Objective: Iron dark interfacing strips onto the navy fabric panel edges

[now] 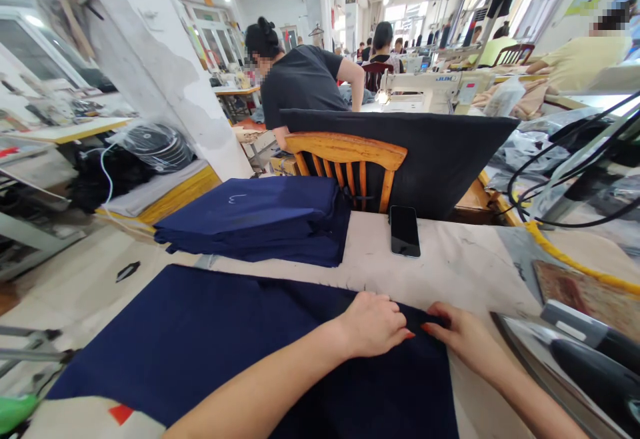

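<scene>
Cloth (pixel 200 332), navy blue, plain, spread out

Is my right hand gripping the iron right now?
No, the right hand is at the navy cloth's edge, with the iron off to its right.

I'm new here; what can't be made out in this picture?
In the head view:
Left hand: palm hidden by its own back.
Navy cloth: near end cut off by bottom edge.
Iron: rear cut off by right edge.
Chair: legs hidden behind the table.
</scene>
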`<move>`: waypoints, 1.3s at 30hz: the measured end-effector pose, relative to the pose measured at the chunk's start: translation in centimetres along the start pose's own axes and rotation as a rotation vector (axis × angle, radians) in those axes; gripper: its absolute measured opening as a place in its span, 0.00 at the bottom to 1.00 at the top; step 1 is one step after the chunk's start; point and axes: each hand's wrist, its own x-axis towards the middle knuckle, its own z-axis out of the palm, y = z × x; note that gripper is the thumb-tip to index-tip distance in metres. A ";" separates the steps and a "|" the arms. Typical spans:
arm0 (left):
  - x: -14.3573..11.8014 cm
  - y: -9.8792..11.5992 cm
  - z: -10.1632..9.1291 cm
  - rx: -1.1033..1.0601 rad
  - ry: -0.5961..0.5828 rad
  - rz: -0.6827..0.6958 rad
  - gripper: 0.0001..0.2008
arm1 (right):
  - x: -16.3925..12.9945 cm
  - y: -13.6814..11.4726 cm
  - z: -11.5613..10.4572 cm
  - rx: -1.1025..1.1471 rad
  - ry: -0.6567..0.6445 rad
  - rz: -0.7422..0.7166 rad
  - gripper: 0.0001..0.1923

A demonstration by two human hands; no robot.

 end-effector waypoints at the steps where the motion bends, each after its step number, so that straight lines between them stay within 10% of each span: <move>1: 0.0 0.0 -0.2 0.002 0.011 0.030 0.17 | 0.1 0.1 0.1 0.002 -0.011 -0.006 0.11; 6: 0.3 -0.1 -0.5 -0.017 0.130 0.019 0.13 | 0.3 0.4 0.3 0.017 -0.049 -0.030 0.11; 25: 0.4 -1.1 0.2 -0.097 -0.094 -0.061 0.11 | 0.0 0.1 0.4 -0.004 -0.028 -0.021 0.12; 32: -4.6 0.9 -3.4 -0.082 0.002 0.290 0.08 | -0.5 0.2 0.3 0.005 -0.023 -0.032 0.15; 39: -7.1 1.6 -5.0 -0.140 0.031 0.262 0.06 | -3.2 -1.7 0.0 -0.054 -0.137 -0.161 0.18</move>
